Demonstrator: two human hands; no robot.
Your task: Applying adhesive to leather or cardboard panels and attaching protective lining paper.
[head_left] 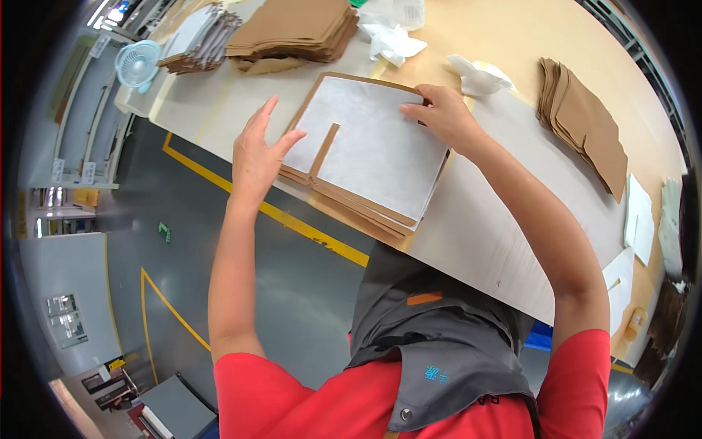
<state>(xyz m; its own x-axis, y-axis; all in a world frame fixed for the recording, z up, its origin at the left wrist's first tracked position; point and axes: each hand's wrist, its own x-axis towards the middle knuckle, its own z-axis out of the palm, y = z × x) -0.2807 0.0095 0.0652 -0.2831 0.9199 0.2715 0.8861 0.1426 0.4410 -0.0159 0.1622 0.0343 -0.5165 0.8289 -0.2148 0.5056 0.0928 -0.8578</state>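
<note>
A stack of brown leather-like or cardboard sheets (401, 228) lies at the table's front edge. On top is a white sheet (373, 139) with a narrow slit near its left side, where brown shows through. My right hand (446, 117) grips the far right corner of this top sheet, thumb on the white face and fingers bent over the edge. How many layers it pinches is hidden. Beside the stack's left edge, my left hand (257, 150) is raised, fingers and thumb apart, with nothing in it.
Brown sheets (292, 29) are piled at the far left, beside a white-and-brown pile (197, 40) and a light blue fan (137, 64). Crumpled white paper (479, 75) lies beyond my right hand. More brown pieces (581, 121) and white slit sheets (638, 218) lie to the right.
</note>
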